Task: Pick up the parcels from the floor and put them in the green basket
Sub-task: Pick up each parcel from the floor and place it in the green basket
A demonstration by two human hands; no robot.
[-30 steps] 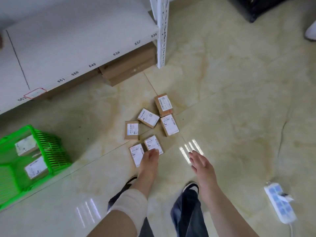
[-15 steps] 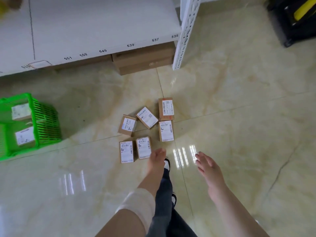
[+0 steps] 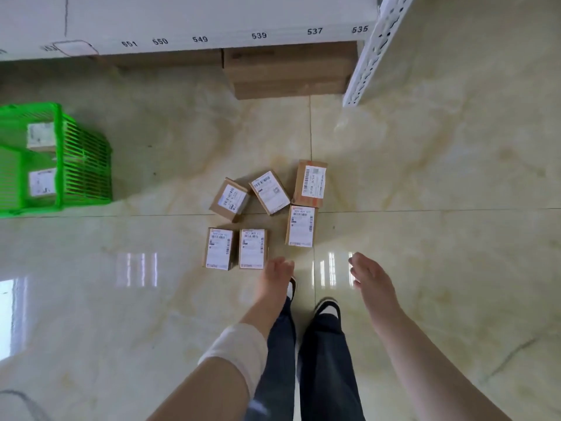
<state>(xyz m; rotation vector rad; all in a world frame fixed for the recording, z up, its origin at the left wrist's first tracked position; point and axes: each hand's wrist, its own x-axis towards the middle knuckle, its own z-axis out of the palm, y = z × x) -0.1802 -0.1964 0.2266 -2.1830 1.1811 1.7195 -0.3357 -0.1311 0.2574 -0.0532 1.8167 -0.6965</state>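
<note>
Several small brown parcels with white labels lie clustered on the tiled floor, among them one at the near left (image 3: 219, 249), one beside it (image 3: 252, 249), and one at the far right (image 3: 310, 184). The green basket (image 3: 85, 165) stands on the floor at the left and holds two parcels (image 3: 42, 182). My left hand (image 3: 274, 276) hangs just right of the near parcels, fingers loosely curled, holding nothing. My right hand (image 3: 368, 279) hovers open farther right, also with nothing in it.
A white shelf (image 3: 212, 22) with number labels runs along the top, its perforated post (image 3: 373, 56) at the right. Large cardboard boxes (image 3: 288, 74) sit under it. My legs and shoes (image 3: 326, 308) stand just behind the parcels.
The view has swung so the parcels and basket sit squarer and closer. Both hands stay low and hold nothing; the power strip seen a second ago is out of view.
</note>
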